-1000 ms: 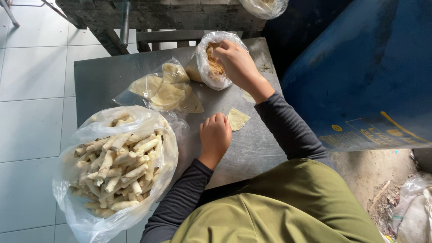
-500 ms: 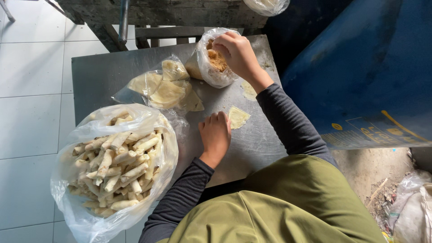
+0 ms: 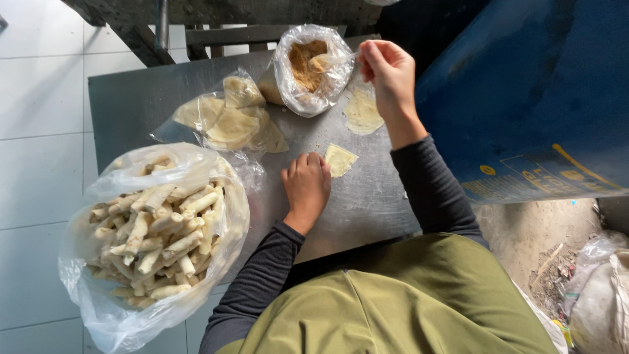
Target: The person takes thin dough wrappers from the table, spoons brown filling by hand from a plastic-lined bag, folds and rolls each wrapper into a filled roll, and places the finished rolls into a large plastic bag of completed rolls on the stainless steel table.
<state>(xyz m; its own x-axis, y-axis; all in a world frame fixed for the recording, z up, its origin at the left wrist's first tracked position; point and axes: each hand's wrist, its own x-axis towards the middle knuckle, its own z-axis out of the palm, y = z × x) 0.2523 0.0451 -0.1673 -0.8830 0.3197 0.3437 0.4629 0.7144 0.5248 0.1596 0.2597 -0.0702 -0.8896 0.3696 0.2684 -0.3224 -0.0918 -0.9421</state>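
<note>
Filling [image 3: 308,62] rides a spoon [image 3: 325,62] pinched in the right hand [image 3: 391,69]; keep it level toward the wrapper [image 3: 341,159] beside the curled left hand [image 3: 306,185].

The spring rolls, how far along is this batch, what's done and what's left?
Done: a large clear bag is heaped with finished rolls. In hand: the left hand rests beside a small wrapper on the metal table, while the right hand lifts a spoon of brown filling from the filling bag. Left: a stack of unfilled wrappers, another loose wrapper, and plenty of filling.
</note>
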